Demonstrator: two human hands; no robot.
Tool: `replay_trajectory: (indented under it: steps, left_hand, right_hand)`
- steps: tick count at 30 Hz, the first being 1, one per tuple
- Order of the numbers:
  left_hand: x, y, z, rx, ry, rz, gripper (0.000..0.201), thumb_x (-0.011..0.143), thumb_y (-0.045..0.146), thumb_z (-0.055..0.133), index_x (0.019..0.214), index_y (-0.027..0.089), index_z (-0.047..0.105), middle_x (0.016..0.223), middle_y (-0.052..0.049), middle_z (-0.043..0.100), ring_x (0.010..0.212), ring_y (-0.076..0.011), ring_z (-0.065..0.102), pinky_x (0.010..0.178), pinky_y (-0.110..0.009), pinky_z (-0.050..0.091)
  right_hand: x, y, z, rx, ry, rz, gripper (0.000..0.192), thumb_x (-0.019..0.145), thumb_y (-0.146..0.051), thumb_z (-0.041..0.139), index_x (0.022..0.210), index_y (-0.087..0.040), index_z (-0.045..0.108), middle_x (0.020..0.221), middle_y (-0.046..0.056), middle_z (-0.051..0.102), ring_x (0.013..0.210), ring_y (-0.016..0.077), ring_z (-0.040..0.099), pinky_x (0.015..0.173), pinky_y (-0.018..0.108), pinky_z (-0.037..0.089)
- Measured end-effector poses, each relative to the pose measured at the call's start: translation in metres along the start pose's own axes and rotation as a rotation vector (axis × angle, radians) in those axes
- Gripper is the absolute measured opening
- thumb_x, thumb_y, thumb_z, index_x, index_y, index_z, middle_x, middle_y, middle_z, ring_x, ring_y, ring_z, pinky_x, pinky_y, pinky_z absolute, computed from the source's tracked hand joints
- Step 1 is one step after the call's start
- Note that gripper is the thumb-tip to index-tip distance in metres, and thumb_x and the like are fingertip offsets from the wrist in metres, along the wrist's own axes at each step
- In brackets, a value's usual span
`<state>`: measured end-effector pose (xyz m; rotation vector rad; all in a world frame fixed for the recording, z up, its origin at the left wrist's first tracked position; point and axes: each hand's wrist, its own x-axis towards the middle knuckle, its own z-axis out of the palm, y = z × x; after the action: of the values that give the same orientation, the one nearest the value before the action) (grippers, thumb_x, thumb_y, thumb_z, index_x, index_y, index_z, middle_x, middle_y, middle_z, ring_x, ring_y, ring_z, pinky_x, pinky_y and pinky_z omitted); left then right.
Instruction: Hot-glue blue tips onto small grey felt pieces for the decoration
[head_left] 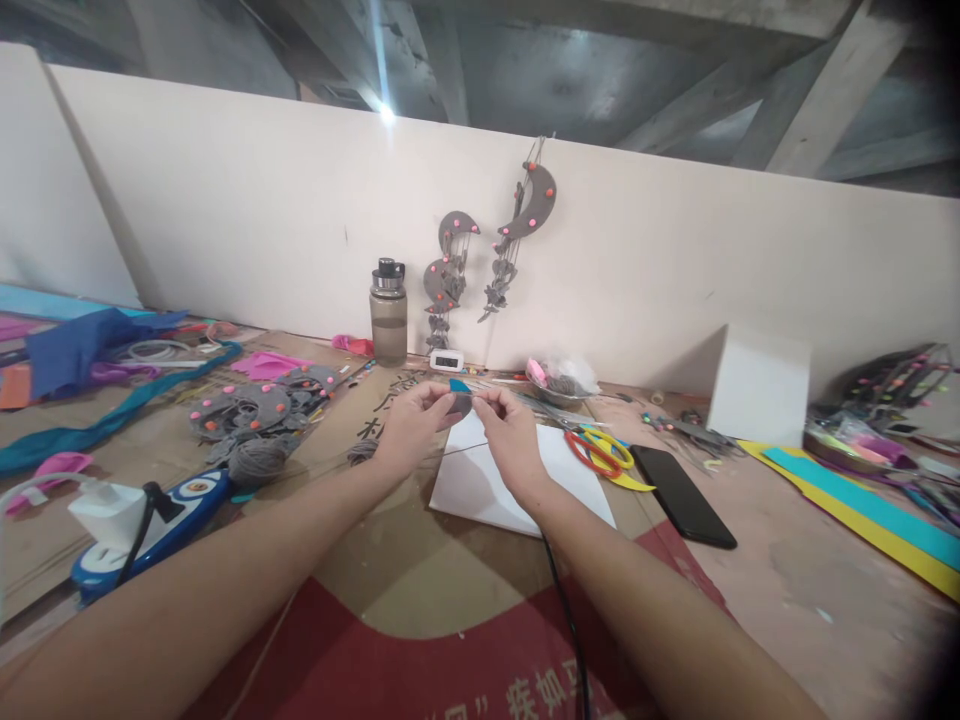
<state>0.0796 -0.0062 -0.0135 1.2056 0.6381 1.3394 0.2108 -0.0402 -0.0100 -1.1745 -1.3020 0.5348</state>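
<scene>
Two hands: your left hand (pixel 411 425) and right hand (pixel 512 430) meet above the white sheet (pixel 487 480).
Fingers: both pinch closed on a grey felt piece (pixel 459 403) with a blue bit (pixel 458 385).
Nearby: scissors (pixel 596 450), phone (pixel 681 495) on the table (pixel 787 570).

A pale partition wall (pixel 675 260) stood behind the cardboard-covered table (pixel 420 560), grey crescent ornaments (pixel 525 215) hung on it, and bare concrete beams (pixel 825 90) crossed above beside a bright light (pixel 386 112).

Both arms reach forward; left hand (pixel 409 425) and right hand (pixel 511 430) meet, fingertips pinched together.
</scene>
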Motion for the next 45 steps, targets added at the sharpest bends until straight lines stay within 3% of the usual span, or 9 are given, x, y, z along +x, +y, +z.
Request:
replay_trajectory:
  steps: [12,22,32,40,45]
  left_hand:
    - [-0.002,-0.003,0.002,-0.126,0.022,-0.051,0.027,0.064,0.031,0.078,0.079,0.014,0.062,0.081,-0.003,0.068,0.079,-0.0168,0.067,0.084,-0.041,0.056]
    - [-0.005,-0.004,0.005,-0.153,0.032,-0.1,0.027,0.066,0.029,0.077,0.079,0.013,0.06,0.081,-0.004,0.068,0.078,-0.0168,0.068,0.084,-0.042,0.056]
    - [-0.006,-0.005,0.004,-0.173,0.023,-0.103,0.024,0.065,0.027,0.078,0.077,0.013,0.062,0.08,-0.002,0.067,0.077,-0.0158,0.068,0.084,-0.04,0.057]
    - [-0.005,-0.005,-0.003,-0.122,-0.004,-0.168,0.022,0.065,0.025,0.076,0.077,0.013,0.062,0.077,-0.003,0.067,0.074,-0.017,0.068,0.076,-0.037,0.059]
    - [0.001,-0.004,-0.011,-0.123,-0.04,-0.269,0.013,0.065,0.016,0.073,0.073,0.013,0.063,0.075,-0.007,0.07,0.069,-0.0172,0.068,0.066,-0.032,0.059]
  right_hand:
    - [0.0,-0.003,-0.004,-0.181,0.131,-0.092,0.015,0.08,-0.032,0.057,0.083,-0.019,0.065,0.071,-0.002,0.051,0.068,0.0138,0.044,0.068,0.029,0.036]
    - [0.001,-0.002,-0.005,-0.159,0.134,-0.06,0.016,0.078,-0.031,0.059,0.083,-0.019,0.068,0.072,-0.002,0.051,0.068,0.0136,0.042,0.067,0.028,0.034]
    - [0.005,0.004,-0.004,-0.081,0.116,0.026,0.016,0.075,-0.033,0.061,0.078,-0.02,0.069,0.068,-0.002,0.056,0.066,0.0134,0.043,0.064,0.027,0.034]
    - [0.01,0.009,-0.004,0.127,0.034,0.154,0.015,0.064,-0.031,0.067,0.07,-0.017,0.069,0.067,-0.001,0.063,0.066,0.0132,0.051,0.068,0.028,0.039]
    - [0.007,-0.001,-0.003,0.167,0.009,0.323,0.016,0.055,-0.031,0.071,0.062,-0.017,0.067,0.057,-0.003,0.058,0.056,0.0104,0.044,0.054,0.024,0.032]
